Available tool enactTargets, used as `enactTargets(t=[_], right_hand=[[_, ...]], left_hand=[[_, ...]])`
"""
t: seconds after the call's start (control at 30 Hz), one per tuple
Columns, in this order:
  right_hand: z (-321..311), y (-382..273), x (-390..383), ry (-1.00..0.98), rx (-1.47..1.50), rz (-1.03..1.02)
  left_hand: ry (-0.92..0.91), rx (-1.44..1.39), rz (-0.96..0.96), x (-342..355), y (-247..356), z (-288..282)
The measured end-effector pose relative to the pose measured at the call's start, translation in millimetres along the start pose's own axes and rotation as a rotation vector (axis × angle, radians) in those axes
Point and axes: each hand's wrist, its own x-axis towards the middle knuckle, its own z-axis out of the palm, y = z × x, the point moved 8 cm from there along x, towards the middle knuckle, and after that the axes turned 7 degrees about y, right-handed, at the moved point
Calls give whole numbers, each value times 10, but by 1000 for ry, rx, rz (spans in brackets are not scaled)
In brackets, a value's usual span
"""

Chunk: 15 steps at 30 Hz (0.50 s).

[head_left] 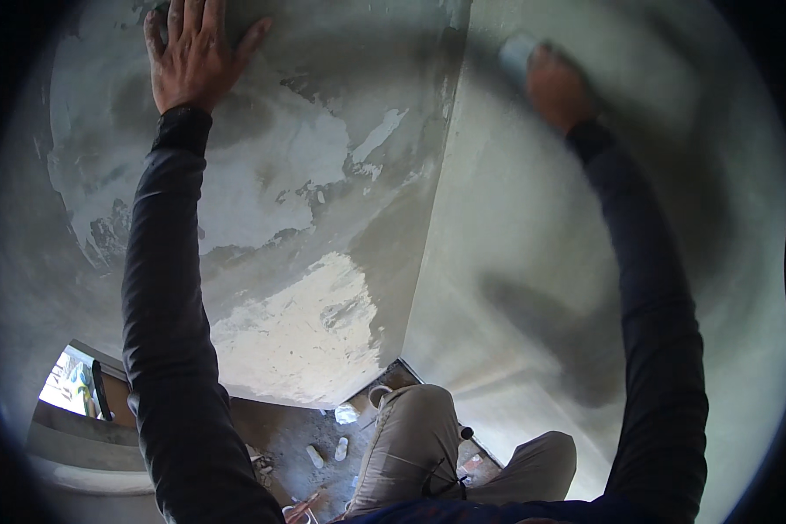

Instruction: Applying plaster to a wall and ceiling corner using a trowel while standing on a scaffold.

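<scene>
My left hand [192,65] rests on the patchy grey plastered wall [271,166], fingers spread and nothing in its grip. On the right, my right hand [561,90] is smeared by motion and closed around a small pale block [518,55]. That block lies against the smoother side wall [515,201]; blur hides its exact kind. Bare white patches [301,319] show low on the left wall, and an inside corner runs between the two surfaces.
Below are my bent knees [415,428] in beige trousers. Small chunks of rubble [314,456] lie on the dusty grey floor [279,428]. A bright opening [70,380] shows at lower left, and a dark-edged board [397,374] lies near the corner's foot.
</scene>
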Motion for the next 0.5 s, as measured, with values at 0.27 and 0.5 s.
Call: enactTargets(t=[0.27, 0.5], right_hand=[[88, -1393, -2787, -612, 488, 136], [-1504, -997, -3353, -426, 876, 203]], left_hand=[[130, -119, 64, 5, -18, 71], [48, -56, 38, 22, 0, 126]])
